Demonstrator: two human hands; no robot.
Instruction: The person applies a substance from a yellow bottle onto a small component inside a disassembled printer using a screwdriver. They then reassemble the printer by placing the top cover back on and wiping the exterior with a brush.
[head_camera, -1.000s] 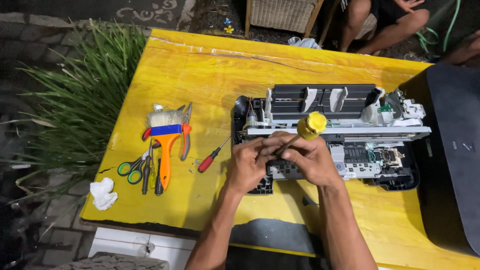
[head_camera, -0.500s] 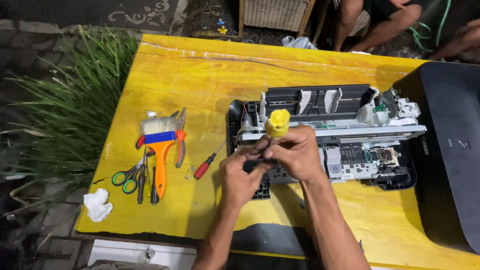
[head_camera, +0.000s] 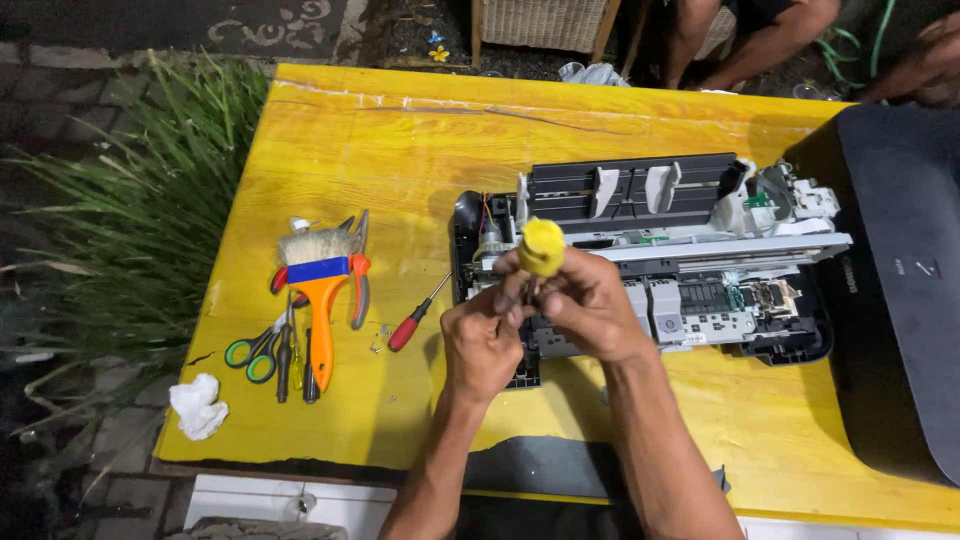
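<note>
Yellow-handled screwdriver held over the near-left part of the opened printer, above the worktop. Handle end up and slightly far; shaft runs down and toward the near side into the hands, so the long axis is close to upright, tilted a little. The tip is hidden between the hands.

Right hand: fingers clenched round the lower handle and shaft. Left hand: fingers curled, pinching at the shaft just below the handle; the two hands touch each other there. Whether the left hand holds a separate small part cannot be told.

Against the picture half a second earlier: both hands remain closed on the tool, and the handle stands in much the same place over the printer's left end, about as upright as before. A full second earlier the handle leaned more to the right.

Outward: the printer lies with its cover off, grey paper guides on its far side, white and grey inner parts to the right. Just left of it lies a red-handled screwdriver. Further left lie a brush with an orange handle, pliers and green-handled scissors. A crumpled white tissue sits at the near-left corner. A black cover lies at the right edge.
</note>
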